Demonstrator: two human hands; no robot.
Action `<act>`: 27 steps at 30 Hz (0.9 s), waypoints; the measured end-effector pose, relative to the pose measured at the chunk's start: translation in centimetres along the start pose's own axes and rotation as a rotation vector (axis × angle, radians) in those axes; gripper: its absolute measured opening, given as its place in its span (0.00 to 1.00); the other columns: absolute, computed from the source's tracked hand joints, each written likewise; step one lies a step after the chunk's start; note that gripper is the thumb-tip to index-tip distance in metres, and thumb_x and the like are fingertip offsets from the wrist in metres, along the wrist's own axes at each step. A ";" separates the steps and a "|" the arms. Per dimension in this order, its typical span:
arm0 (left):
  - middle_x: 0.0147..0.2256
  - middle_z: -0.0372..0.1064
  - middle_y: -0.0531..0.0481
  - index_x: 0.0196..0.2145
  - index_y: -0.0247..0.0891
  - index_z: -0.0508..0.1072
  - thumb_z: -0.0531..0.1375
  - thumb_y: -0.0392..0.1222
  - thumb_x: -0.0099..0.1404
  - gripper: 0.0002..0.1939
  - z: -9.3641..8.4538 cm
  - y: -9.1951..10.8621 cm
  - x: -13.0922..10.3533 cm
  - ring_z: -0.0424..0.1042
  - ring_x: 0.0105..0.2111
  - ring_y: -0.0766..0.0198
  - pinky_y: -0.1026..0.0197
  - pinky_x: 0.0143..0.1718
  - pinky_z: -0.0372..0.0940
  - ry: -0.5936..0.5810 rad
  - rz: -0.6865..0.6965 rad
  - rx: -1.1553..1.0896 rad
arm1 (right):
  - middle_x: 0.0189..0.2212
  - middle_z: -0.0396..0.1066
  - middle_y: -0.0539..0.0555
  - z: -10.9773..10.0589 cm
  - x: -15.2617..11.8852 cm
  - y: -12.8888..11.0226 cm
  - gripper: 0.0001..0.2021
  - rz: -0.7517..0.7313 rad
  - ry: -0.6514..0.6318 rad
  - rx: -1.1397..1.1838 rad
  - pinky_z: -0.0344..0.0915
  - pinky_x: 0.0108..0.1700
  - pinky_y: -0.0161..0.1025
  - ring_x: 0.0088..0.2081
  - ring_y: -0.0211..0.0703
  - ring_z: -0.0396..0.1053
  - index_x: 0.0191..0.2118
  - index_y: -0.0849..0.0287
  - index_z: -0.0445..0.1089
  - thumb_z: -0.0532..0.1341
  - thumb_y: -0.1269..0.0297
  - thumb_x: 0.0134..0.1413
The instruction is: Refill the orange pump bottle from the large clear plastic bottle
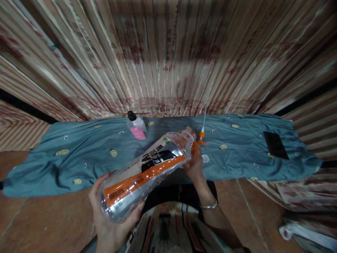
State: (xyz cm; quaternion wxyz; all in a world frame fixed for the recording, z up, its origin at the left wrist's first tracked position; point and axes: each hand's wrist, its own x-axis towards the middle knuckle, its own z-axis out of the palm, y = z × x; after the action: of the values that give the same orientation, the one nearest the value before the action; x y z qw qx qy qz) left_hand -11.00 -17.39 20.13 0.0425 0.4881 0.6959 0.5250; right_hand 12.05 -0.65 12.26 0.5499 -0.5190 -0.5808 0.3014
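A large clear plastic bottle (147,172) with an orange, black and silver label is tilted, its base at lower left and its neck at upper right. My left hand (113,218) is wrapped round its base end. My right hand (195,165) is closed round an orange translucent bottle (194,147), mostly hidden behind the clear bottle's neck and my fingers. The two bottles overlap at the neck; whether their mouths touch I cannot tell. Just beyond my right hand lies an orange and white pump head (202,135) with a long tube. A white round cap (205,159) is beside that hand.
A teal cloth (168,123) with yellow prints covers the narrow table. A small clear bottle with black cap and pink label (137,128) stands at back left. A black phone (276,145) lies at the right. Striped curtains (168,63) hang close behind the table.
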 end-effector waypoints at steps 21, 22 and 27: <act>0.55 0.76 0.44 0.64 0.46 0.69 0.80 0.59 0.48 0.49 0.2 0.3 0.1 0.81 0.49 0.49 0.49 0.49 0.76 -0.023 -0.011 0.013 | 0.58 0.82 0.64 0.1 0.3 -0.5 0.42 -0.011 -0.005 0.033 0.82 0.58 0.59 0.57 0.64 0.83 0.67 0.55 0.67 0.75 0.41 0.52; 0.55 0.76 0.44 0.64 0.46 0.69 0.80 0.58 0.49 0.49 0.2 0.2 0.1 0.80 0.49 0.48 0.48 0.50 0.76 -0.024 -0.011 0.018 | 0.58 0.82 0.65 0.1 0.3 -0.4 0.42 -0.015 -0.005 0.038 0.81 0.58 0.60 0.58 0.65 0.83 0.67 0.56 0.67 0.75 0.41 0.52; 0.56 0.74 0.42 0.64 0.43 0.69 0.81 0.61 0.45 0.53 0.3 0.3 -0.1 0.79 0.50 0.46 0.47 0.51 0.75 0.017 -0.038 -0.016 | 0.58 0.82 0.65 -0.1 0.2 -0.1 0.41 -0.009 -0.007 0.016 0.81 0.60 0.62 0.59 0.65 0.82 0.67 0.55 0.66 0.75 0.43 0.53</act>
State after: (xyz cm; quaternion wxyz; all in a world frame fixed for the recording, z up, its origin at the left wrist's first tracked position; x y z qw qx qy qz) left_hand -10.60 -17.27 20.19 0.0505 0.4701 0.7011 0.5338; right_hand 12.11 -0.52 12.40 0.5532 -0.5110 -0.5828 0.3053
